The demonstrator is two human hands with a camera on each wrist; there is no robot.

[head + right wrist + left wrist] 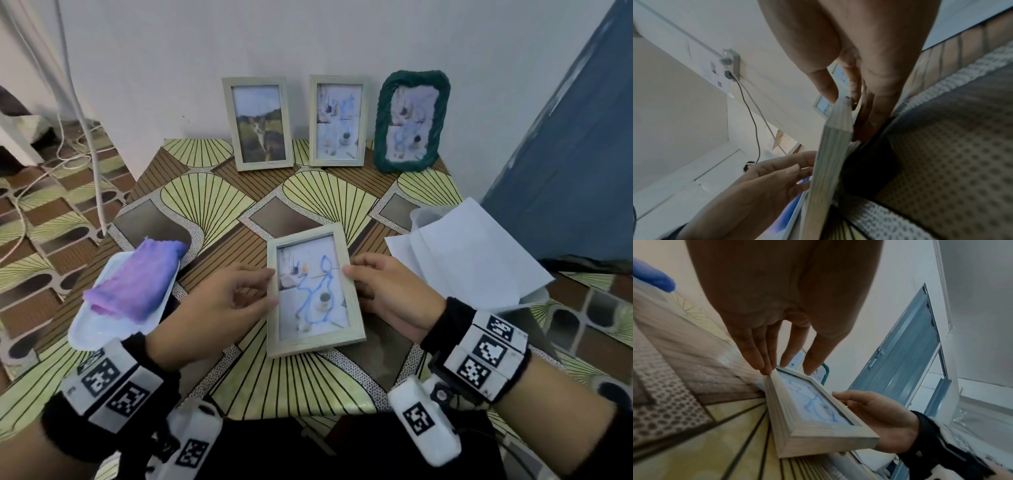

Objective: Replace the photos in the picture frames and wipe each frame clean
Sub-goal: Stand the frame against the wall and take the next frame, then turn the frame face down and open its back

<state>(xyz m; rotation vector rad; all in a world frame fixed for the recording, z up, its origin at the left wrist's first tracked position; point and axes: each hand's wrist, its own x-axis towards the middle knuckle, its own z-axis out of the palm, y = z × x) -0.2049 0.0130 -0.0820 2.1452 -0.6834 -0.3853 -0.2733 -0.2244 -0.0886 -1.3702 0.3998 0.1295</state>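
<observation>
A pale wooden picture frame point(313, 291) with a blue-scribbled photo is held over the middle of the patterned table point(205, 198). My left hand point(253, 291) pinches its left edge, thumb on the front. My right hand point(363, 284) grips the right edge, thumb on top and fingers underneath. In the left wrist view the frame point(818, 426) tilts, its left side low near the tabletop. In the right wrist view the frame point(830, 162) shows edge-on. A purple cloth point(137, 277) lies on a white tray point(89, 329) at the left.
Three frames stand against the back wall: a wooden one with a cat photo point(260, 123), a second wooden one point(337, 120), and a green woven one point(409, 120). White papers point(472, 246) lie at the right. A blue door point(565, 137) is beyond. Cables point(68, 154) trail on the left floor.
</observation>
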